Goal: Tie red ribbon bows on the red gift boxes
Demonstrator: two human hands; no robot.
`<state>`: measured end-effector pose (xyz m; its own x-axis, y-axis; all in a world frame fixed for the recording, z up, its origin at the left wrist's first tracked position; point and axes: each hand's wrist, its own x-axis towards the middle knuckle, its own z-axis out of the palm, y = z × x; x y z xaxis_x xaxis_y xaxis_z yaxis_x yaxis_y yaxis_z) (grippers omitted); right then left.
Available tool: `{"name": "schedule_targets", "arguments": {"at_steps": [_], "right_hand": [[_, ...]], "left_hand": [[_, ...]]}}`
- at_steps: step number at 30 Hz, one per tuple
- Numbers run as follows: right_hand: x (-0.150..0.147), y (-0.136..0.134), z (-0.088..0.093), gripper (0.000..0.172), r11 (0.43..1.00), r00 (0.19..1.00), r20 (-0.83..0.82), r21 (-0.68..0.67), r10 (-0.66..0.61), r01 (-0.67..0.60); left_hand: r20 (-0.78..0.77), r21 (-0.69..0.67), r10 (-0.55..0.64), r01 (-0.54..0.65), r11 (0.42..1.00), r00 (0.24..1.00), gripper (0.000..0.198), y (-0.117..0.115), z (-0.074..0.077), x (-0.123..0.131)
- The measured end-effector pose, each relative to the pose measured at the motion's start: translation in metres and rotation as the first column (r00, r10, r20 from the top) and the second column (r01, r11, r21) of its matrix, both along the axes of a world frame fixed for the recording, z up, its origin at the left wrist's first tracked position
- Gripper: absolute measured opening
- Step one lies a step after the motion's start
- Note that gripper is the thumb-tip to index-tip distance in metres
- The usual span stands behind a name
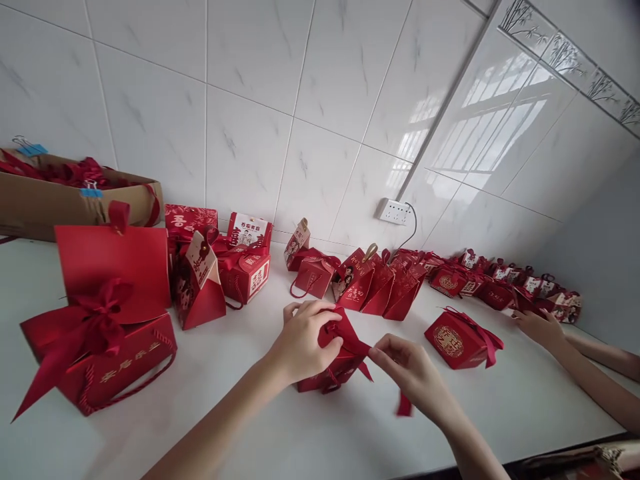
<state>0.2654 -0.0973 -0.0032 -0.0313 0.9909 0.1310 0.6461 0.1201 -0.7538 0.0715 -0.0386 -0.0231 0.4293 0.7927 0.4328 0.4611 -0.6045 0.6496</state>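
A small red gift box with a twisted cord handle stands on the white table in front of me. Over its top and near side, my left hand is closed, fingers behind and thumb in front. Between the thumb and fingers of my right hand a red ribbon is pinched and stretched out from the box; a loose end hangs below that hand. Part of the box is hidden behind my left hand. A finished-looking red box with a ribbon bow sits to the right.
At left stands a larger red box with a bow; behind it, a cardboard carton holds red ribbons. Several red boxes line the wall beneath a power strip. Another person's hands reach in at right.
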Motion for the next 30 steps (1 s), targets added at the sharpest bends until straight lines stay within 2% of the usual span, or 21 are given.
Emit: {"name": "schedule_targets", "arguments": {"at_steps": [4,7,10,11,12,14,15,16,19,21,27,30], "right_hand": [[-0.012,-0.013,0.012,0.042,0.992,0.994,-0.081,-0.098,0.070,-0.078],[-0.035,-0.029,0.025,0.031,0.983,0.981,-0.059,-0.016,0.184,-0.185],[-0.050,-0.033,0.039,0.022,0.927,0.929,0.050,0.067,0.367,-0.370],[-0.050,-0.029,0.042,0.024,0.923,0.927,0.069,0.090,0.369,-0.375],[-0.047,-0.021,0.042,0.028,0.937,0.945,0.067,0.122,0.320,-0.326],[-0.036,0.003,0.036,0.035,0.973,0.994,0.011,0.206,0.106,-0.106],[-0.030,0.018,0.029,0.033,0.972,0.999,-0.038,0.233,0.015,-0.006],[-0.024,0.032,0.020,0.030,0.970,0.996,-0.086,0.241,-0.007,0.028],[-0.014,0.062,-0.007,0.040,0.987,0.979,-0.193,0.158,0.058,-0.027],[-0.014,0.067,-0.019,0.043,0.992,0.970,-0.226,0.107,0.086,-0.063],[-0.015,0.056,-0.026,0.035,0.996,0.967,-0.248,0.083,0.051,-0.031],[-0.015,0.056,-0.034,0.038,0.993,0.936,-0.352,0.113,0.028,0.013]], "left_hand": [[0.016,0.007,-0.005,0.005,1.000,1.000,0.026,0.000,-0.001,0.000],[0.036,-0.016,-0.008,0.009,1.000,0.999,0.025,0.001,-0.001,0.000],[0.116,-0.064,-0.016,0.024,0.998,0.993,0.018,0.001,0.000,0.000],[0.153,-0.078,-0.020,0.033,0.996,0.988,0.018,0.002,0.000,0.000],[0.198,-0.095,-0.023,0.043,0.995,0.980,0.020,0.002,0.001,0.000],[0.307,-0.150,-0.023,0.073,0.986,0.951,0.028,0.003,0.004,-0.001],[0.364,-0.192,-0.012,0.087,0.977,0.931,0.032,0.004,0.005,-0.002],[0.417,-0.235,0.007,0.100,0.967,0.909,0.034,0.005,0.006,-0.003],[0.518,-0.317,0.060,0.127,0.940,0.854,0.036,0.009,0.007,-0.008],[0.547,-0.346,0.086,0.132,0.929,0.833,0.037,0.013,0.005,-0.011],[0.519,-0.454,0.158,0.114,0.884,0.840,0.051,0.019,0.002,-0.015],[0.497,-0.445,0.147,0.105,0.890,0.855,0.054,0.018,0.005,-0.014]]}}
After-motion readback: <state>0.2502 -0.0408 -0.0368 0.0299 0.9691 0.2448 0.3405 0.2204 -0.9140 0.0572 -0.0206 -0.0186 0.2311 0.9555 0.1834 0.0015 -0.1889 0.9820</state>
